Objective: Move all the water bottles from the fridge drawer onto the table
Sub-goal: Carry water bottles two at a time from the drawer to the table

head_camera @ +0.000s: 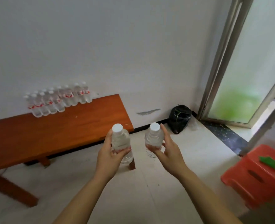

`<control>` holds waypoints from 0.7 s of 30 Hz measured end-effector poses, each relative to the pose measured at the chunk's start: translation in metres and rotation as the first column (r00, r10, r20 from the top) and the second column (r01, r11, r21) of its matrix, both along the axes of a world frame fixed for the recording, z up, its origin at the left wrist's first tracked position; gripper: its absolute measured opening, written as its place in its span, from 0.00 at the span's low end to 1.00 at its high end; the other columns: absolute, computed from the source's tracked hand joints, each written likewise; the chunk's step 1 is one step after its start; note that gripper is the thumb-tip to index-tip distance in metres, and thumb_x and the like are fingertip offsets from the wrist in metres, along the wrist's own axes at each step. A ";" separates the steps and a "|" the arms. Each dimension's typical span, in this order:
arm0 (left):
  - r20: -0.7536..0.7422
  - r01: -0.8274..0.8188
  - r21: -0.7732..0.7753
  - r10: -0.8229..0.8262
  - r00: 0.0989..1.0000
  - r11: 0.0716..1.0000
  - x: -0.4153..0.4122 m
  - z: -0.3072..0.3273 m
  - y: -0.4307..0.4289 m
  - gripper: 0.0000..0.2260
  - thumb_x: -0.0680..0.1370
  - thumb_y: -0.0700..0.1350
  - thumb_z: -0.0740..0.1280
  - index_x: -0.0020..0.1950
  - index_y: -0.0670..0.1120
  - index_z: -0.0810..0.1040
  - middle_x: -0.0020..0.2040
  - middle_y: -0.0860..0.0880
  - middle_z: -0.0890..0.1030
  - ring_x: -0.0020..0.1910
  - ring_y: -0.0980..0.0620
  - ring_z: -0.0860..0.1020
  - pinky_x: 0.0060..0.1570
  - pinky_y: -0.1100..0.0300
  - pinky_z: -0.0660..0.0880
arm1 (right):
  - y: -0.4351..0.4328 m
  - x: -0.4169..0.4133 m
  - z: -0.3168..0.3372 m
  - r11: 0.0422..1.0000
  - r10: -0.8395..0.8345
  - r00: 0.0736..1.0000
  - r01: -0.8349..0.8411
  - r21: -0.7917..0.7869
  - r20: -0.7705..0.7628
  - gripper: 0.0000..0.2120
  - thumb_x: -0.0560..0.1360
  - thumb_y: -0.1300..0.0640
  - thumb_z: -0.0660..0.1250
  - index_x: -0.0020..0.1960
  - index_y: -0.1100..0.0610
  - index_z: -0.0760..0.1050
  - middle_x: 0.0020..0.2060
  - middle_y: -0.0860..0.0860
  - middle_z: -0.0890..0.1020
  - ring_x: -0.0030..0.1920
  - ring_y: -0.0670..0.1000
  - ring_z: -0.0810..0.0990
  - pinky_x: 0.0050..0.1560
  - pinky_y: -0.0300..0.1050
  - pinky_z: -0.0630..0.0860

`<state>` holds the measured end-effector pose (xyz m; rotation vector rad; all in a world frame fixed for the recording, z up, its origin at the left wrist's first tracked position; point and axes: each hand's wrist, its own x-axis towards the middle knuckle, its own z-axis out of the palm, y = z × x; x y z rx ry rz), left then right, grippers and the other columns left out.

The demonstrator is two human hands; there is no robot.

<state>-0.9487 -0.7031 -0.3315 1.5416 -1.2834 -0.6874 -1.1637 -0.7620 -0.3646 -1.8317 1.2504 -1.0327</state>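
Both arms are reaching forward over the pale tiled floor (149,199), each hand carrying a clear water bottle with a white cap. The left hand (109,156) is wrapping its fingers around the lower body of the left bottle (119,139), which is standing upright in the grasp, while the right hand (167,149) is clasping the right bottle (153,139) from its right side, thumb and fingers closing around the middle. The two bottles are sitting near each other but apart, held in the air just off the near right corner of the wooden table (52,135). At the table's far edge, against the white wall (117,46), a cluster of bottles (57,99) is standing in tight rows — red-and-white labels showing, though blurred. A black bag (179,118) is sitting in the corner by the frosted door (246,78), and a red plastic stool (254,175) is standing at the right, with something green (271,163) lying on top.
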 end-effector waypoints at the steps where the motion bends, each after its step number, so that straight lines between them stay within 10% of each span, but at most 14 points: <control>1: -0.001 -0.022 0.000 0.022 1.000 1.000 0.025 -0.001 -0.003 0.39 0.70 0.44 0.77 0.75 0.61 0.61 0.65 0.60 0.72 0.67 0.53 0.72 0.65 0.47 0.74 | -0.009 0.027 -0.001 1.000 0.023 1.000 -0.023 0.013 0.007 0.42 0.75 0.39 0.70 0.78 0.34 0.46 0.65 0.20 0.60 0.65 0.31 0.66 0.68 0.43 0.70; 7: 0.003 -0.153 0.017 0.153 0.988 0.988 0.133 -0.003 -0.030 0.40 0.69 0.44 0.78 0.76 0.57 0.62 0.67 0.55 0.73 0.66 0.52 0.73 0.64 0.44 0.74 | -0.055 0.147 -0.004 0.992 0.115 0.993 -0.115 0.060 -0.001 0.43 0.74 0.39 0.71 0.78 0.35 0.46 0.74 0.36 0.66 0.71 0.43 0.68 0.71 0.52 0.71; 13: 0.007 -0.224 0.001 0.224 0.974 0.974 0.204 -0.013 -0.079 0.38 0.68 0.46 0.79 0.74 0.56 0.64 0.65 0.54 0.76 0.64 0.51 0.75 0.63 0.45 0.76 | -0.114 0.225 -0.011 0.975 0.201 0.979 -0.203 0.093 0.023 0.43 0.74 0.43 0.71 0.78 0.33 0.46 0.68 0.26 0.63 0.68 0.36 0.65 0.69 0.44 0.67; 21: 0.045 -0.283 -0.012 0.283 0.958 0.959 0.290 -0.029 -0.199 0.38 0.68 0.45 0.79 0.74 0.56 0.65 0.65 0.58 0.76 0.64 0.53 0.76 0.63 0.48 0.76 | -0.247 0.321 -0.017 0.953 0.298 0.954 -0.299 0.053 0.028 0.43 0.75 0.46 0.72 0.76 0.33 0.44 0.75 0.39 0.65 0.72 0.40 0.66 0.72 0.49 0.69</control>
